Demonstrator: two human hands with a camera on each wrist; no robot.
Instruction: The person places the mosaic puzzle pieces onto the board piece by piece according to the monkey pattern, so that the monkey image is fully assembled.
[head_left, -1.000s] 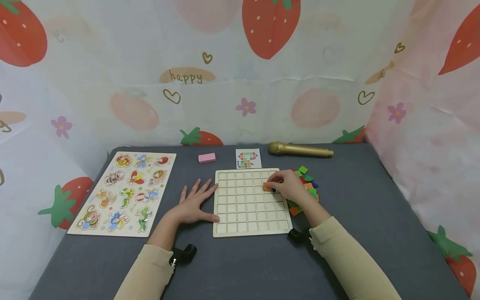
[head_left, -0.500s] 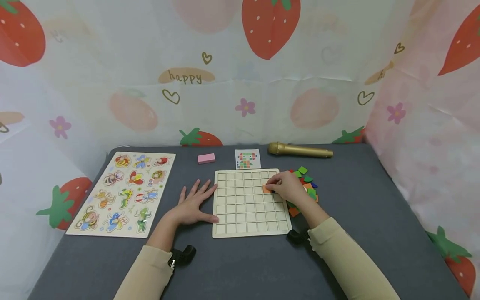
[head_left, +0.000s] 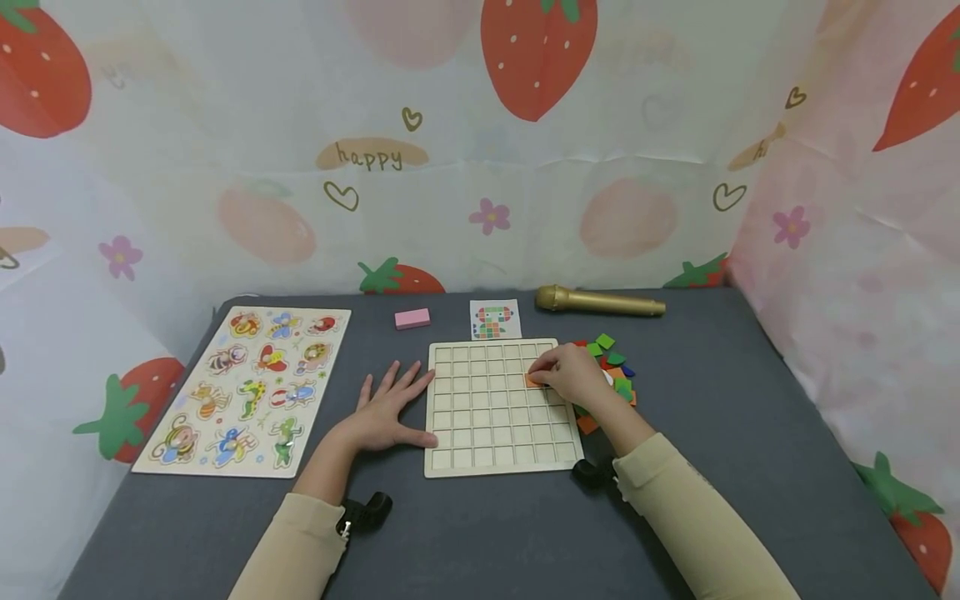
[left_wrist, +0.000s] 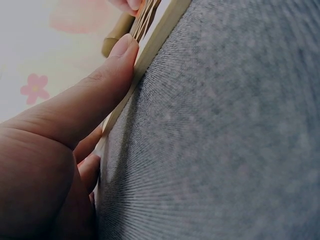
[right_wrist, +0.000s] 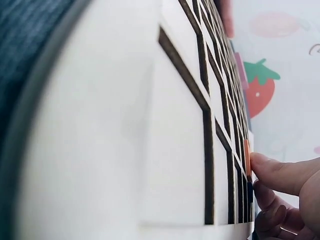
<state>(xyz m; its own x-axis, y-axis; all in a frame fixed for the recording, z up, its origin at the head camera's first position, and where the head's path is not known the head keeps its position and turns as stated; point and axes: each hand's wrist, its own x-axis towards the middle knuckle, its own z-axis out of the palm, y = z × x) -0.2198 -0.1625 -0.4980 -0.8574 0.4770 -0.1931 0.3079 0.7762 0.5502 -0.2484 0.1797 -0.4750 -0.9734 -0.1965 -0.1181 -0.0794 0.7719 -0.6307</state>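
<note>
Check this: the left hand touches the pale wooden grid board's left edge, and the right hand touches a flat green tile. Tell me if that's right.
Not green: the right hand touches a flat orange tile, as the right wrist view shows. The left hand does touch the left edge of the pale wooden grid board.
</note>
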